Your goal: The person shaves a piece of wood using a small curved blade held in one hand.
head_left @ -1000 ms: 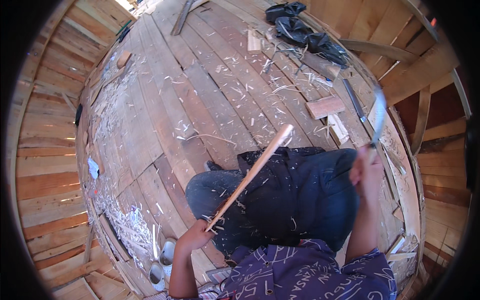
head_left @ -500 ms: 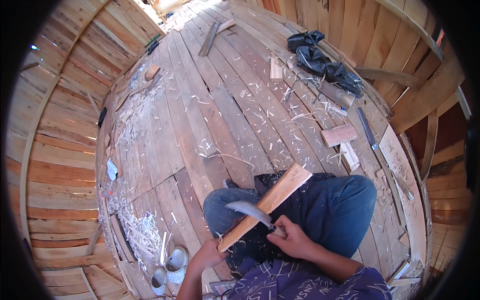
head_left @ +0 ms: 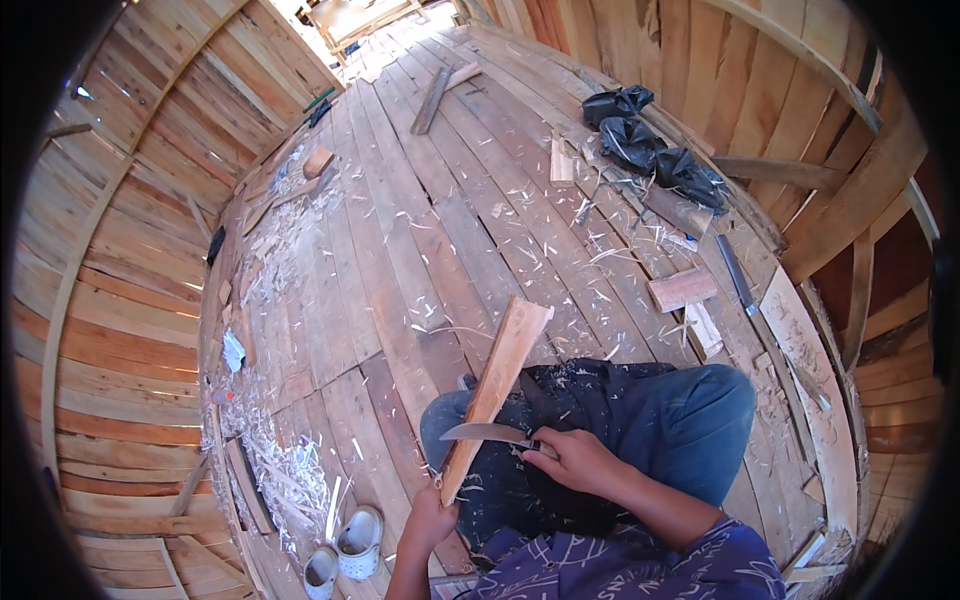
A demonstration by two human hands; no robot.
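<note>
A flat, tapering piece of wood [head_left: 505,350] slants up and away over my crossed legs, its wider end farthest from me. My left hand [head_left: 433,517] is closed round its narrow near end. In my right hand [head_left: 578,458] is the handle of a knife [head_left: 490,432]. The curved blade lies across the wood's lower part, pointing left. A small curl of shaving clings to the wood just beyond my left hand. Wood flecks dot my dark blue trousers [head_left: 690,420].
Shavings litter the plank floor [head_left: 400,270], heaped at the left [head_left: 295,470]. Pale clogs [head_left: 358,540] stand near my left arm. At the right lie wood blocks [head_left: 682,290], a long dark-sheathed tool [head_left: 735,272], a pale board [head_left: 815,390] and black plastic bags [head_left: 630,145].
The wood has swung to the left and stands steeper. My left hand has lowered slightly, and the knife has shifted toward the wood's near part, its blade now lying more level.
</note>
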